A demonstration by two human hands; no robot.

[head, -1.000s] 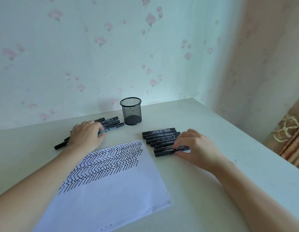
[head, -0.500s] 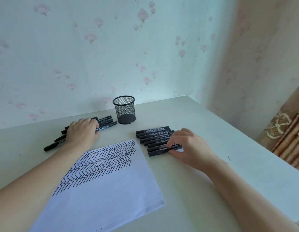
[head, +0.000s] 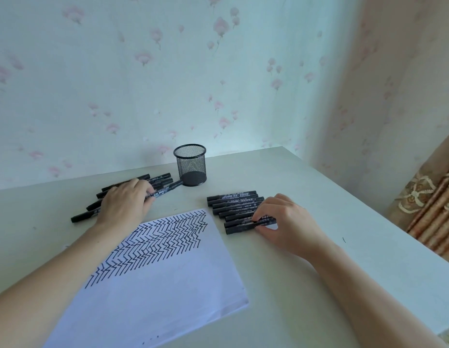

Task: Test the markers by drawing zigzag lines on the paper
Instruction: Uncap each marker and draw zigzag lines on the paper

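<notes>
Head view shows a white paper (head: 153,272) on the table (head: 318,209), its top part full of black zigzag lines. The right hand (head: 286,222) has its fingertips curled on the nearest marker (head: 241,228) in a neat row of markers (head: 233,199) just right of the paper, pinching it. The left hand (head: 125,202) lies flat, fingers loose, on a messier bunch of markers (head: 158,180) beside a black mesh cup (head: 190,163). I think the next marker is being picked. It is best to lift only that one, slowly, so the others do not roll. Then draw on the bare lower part of the paper.
</notes>
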